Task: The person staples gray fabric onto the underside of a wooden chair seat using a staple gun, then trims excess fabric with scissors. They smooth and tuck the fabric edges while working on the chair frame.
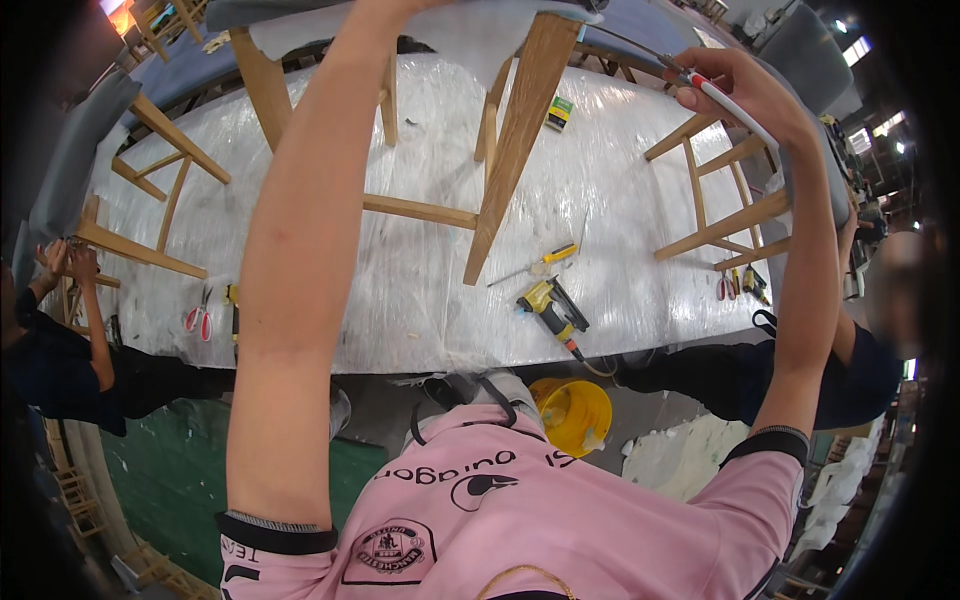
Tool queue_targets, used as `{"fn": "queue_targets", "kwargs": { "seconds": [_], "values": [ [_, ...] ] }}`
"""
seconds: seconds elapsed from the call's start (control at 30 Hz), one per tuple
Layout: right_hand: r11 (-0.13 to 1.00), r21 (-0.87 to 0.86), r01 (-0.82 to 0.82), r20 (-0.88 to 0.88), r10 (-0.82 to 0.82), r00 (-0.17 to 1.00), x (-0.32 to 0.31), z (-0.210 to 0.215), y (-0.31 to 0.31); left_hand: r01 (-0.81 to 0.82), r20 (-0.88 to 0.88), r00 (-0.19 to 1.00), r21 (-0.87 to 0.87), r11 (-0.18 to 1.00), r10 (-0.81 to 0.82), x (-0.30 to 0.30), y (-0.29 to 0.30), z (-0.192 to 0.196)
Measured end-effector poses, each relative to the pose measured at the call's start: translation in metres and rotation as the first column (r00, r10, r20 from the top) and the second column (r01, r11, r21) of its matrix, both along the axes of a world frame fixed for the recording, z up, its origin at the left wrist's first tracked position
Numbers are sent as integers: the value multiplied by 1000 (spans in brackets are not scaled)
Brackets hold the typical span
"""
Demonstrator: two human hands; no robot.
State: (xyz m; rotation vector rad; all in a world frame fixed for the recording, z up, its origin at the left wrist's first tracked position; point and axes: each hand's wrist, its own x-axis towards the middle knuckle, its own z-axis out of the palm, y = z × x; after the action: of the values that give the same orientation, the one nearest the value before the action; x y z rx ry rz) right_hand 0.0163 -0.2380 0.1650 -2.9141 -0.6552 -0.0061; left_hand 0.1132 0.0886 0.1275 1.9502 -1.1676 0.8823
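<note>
My right hand (735,90) is closed around a slim tool (707,88) with a red-and-white handle and a long thin metal shaft; its exact kind is unclear. The shaft points left to the top of a wooden leg of the chair (525,140) in front of me. That chair has a dark grey seat at the upper edge, with pale cloth hanging below it. My left forearm (305,220) reaches up across the chair. Only the base of my left hand (400,4) shows by the seat; its fingers are cut off by the picture's edge.
On the plastic-wrapped table (420,300) lie a yellow-handled screwdriver (555,257), a yellow-black staple gun (550,310), a small green-yellow box (559,113) and red-handled scissors (203,318). More chairs (710,190) flank both sides, with co-workers beside them. A yellow bucket (578,415) stands below.
</note>
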Motion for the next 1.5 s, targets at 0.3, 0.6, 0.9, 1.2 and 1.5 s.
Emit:
{"fn": "queue_targets", "kwargs": {
  "seconds": [0.3,0.6,0.9,1.2,1.5],
  "values": [
    [998,64,-16,16,15,1000,7,-6,-3,27,-34,999,-62,998,-29,-1,-2,-2],
    [999,43,1,9,-1,1000,5,-4,7,21,13,1000,-42,999,-21,2,0,-4],
    [998,-17,57,-94,-58,994,14,0,17,-7,-5,1000,-14,1000,7,-3,2,-5],
    [995,-68,-67,94,74,993,15,-10,12,46,-19,999,-10,999,-46,-5,3,-2],
    [985,-44,-168,101,171,980,38,-19,11,13,-7,1000,-49,999,-14,-13,1,-4]
  ]
}}
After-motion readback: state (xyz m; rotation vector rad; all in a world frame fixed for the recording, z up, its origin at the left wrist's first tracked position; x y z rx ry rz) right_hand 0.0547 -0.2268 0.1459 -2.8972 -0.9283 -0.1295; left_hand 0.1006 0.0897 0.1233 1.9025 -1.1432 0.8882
